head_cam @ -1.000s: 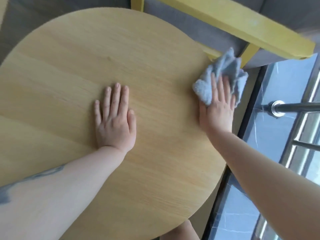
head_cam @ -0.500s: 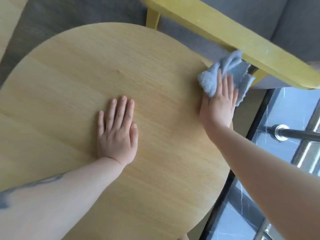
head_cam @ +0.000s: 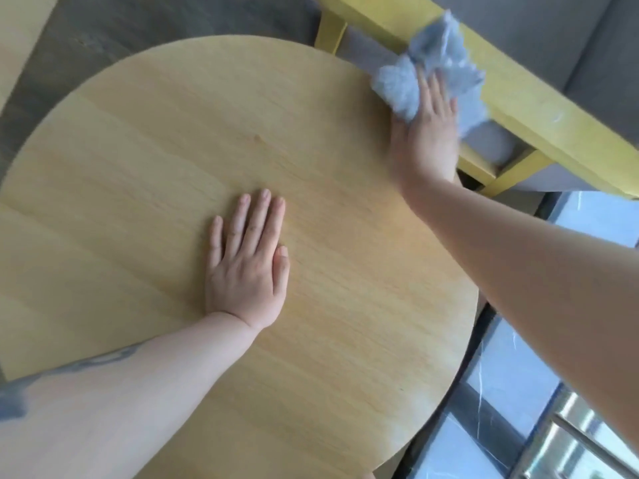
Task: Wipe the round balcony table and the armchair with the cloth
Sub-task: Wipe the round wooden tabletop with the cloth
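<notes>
The round light-wood table (head_cam: 145, 174) fills most of the view. My left hand (head_cam: 247, 262) lies flat and open on its middle, palm down. My right hand (head_cam: 427, 133) presses a crumpled blue-grey cloth (head_cam: 397, 83) at the table's far right edge. The cloth bunches up over the rim and against the yellow wooden armrest (head_cam: 539, 108) of the armchair, which has grey cushions (head_cam: 539, 32). My fingertips are partly buried in the cloth.
The armchair's yellow front leg (head_cam: 330, 32) stands just behind the table. Grey floor (head_cam: 103, 32) shows at the top left. At the lower right is dark-framed glass (head_cam: 505, 382) and a metal railing (head_cam: 587, 444).
My right hand has slid the cloth farther along the table's right edge, up to the yellow armrest. The left hand stays flat in place. The view has tilted down.
</notes>
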`<state>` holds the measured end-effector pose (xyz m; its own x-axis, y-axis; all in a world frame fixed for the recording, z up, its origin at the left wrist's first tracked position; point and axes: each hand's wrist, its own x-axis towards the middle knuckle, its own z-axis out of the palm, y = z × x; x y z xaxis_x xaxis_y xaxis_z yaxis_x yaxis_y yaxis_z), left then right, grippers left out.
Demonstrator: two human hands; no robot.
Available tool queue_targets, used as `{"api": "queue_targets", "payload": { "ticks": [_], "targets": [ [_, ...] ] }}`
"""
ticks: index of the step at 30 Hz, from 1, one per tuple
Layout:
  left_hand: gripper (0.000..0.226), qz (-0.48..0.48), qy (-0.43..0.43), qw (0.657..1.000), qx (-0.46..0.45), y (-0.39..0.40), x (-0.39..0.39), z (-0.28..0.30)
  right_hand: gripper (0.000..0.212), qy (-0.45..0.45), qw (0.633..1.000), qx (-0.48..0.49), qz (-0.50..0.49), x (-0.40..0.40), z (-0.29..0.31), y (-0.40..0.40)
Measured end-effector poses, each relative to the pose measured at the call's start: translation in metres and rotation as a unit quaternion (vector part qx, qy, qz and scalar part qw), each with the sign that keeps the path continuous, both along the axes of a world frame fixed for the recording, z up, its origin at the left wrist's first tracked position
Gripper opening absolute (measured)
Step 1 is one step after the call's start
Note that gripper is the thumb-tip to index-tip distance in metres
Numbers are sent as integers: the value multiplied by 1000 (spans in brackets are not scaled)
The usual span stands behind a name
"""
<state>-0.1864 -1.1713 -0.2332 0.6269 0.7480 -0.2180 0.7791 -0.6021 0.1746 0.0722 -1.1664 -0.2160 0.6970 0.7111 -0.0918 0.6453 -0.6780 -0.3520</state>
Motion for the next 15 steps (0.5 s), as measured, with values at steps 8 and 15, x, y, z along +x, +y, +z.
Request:
{"api": "queue_targets", "payload": {
  "ticks": [8,15],
  "targets": [
    [59,-1,-5,1000,1,1,1,0,71,-48,972,-9,228,-68,-25,41],
    [58,-1,-5,1000,4,-1,-2,-1,70,-9,991,52,-124,-39,7,-3]
  ]
}}
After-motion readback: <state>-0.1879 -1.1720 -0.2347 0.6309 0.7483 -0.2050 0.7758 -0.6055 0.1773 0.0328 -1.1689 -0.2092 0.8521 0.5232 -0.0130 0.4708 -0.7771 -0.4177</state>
